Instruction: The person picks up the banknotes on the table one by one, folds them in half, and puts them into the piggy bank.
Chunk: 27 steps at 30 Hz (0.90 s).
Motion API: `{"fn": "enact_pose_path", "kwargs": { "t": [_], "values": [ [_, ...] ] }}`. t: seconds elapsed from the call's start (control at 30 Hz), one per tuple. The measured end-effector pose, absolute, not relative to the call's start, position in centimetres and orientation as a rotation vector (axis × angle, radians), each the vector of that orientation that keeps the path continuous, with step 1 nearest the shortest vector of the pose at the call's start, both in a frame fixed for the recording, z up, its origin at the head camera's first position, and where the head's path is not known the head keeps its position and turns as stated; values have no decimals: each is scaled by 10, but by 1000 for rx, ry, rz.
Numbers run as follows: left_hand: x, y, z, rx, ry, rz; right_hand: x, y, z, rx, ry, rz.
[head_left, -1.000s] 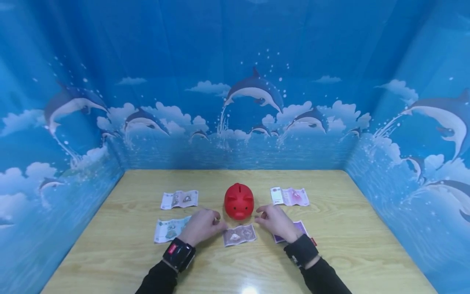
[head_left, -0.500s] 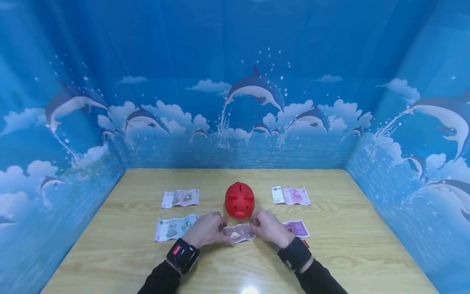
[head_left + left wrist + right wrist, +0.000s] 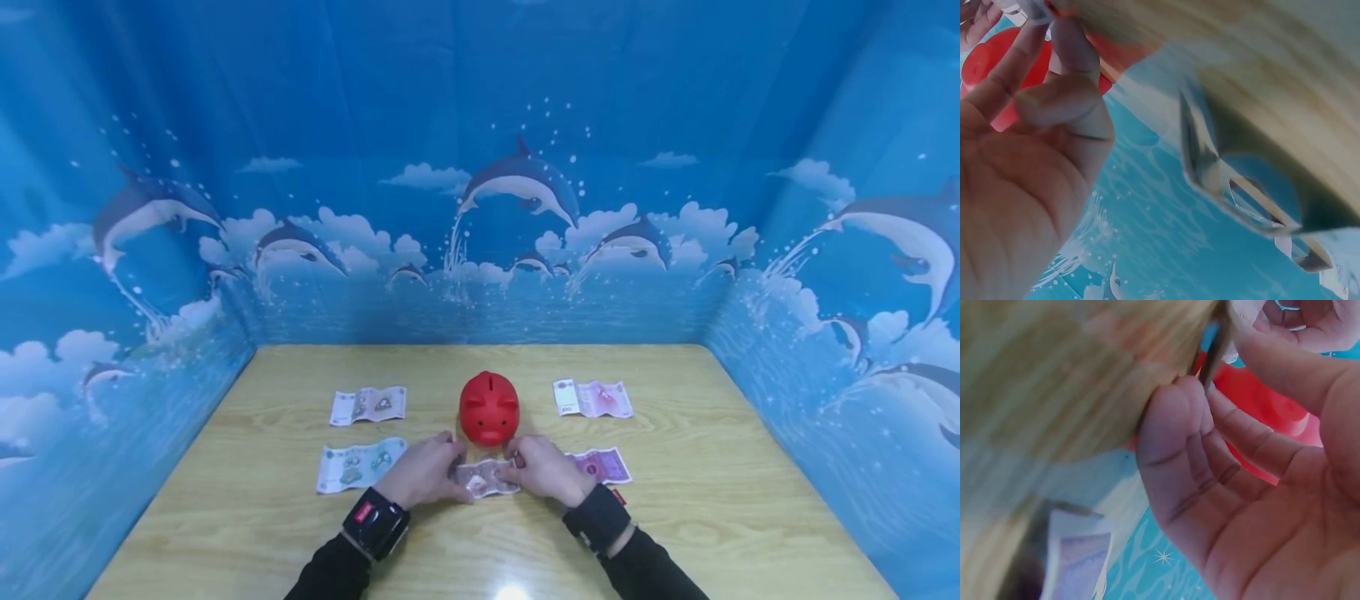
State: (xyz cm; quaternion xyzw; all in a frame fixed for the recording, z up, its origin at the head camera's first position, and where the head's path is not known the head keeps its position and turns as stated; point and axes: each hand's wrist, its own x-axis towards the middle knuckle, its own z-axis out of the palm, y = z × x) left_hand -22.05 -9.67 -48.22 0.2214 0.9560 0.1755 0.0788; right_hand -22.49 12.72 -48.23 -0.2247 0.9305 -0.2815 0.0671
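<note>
A brownish banknote (image 3: 484, 478) lies between my two hands, just in front of a red piggy bank (image 3: 489, 408) with a slot on top. My left hand (image 3: 426, 472) pinches the note's left end between thumb and fingers; in the left wrist view the fingertips meet at a pale piece of it (image 3: 1034, 11). At the other end, my right hand (image 3: 550, 472) grips the note, whose edge shows between thumb and fingers in the right wrist view. The note looks slightly buckled. My right hand and wrist partly cover a purple banknote (image 3: 607, 466).
A green banknote (image 3: 358, 465) lies left of my left hand, with a brownish-grey one (image 3: 367, 406) behind it. A pink banknote (image 3: 594, 400) rests at the back right. Dolphin-printed blue curtains (image 3: 480, 300) border the wooden table (image 3: 712, 500) behind and on both sides.
Both hands have come in and down to the middle banknote, and their fingers have taken its ends. Over the last half second the right hand moved slightly left. The piggy bank stays put.
</note>
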Motion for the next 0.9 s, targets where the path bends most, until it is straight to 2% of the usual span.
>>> {"fn": "enact_pose_path", "kwargs": {
  "t": [0.47, 0.9],
  "values": [
    [-221, -94, -482, 666, 2782, 705, -223, 130, -482, -665, 2794, -879],
    [-224, -98, -473, 628, 2764, 889, -231, 135, -474, -600, 2716, -1145]
  ]
}}
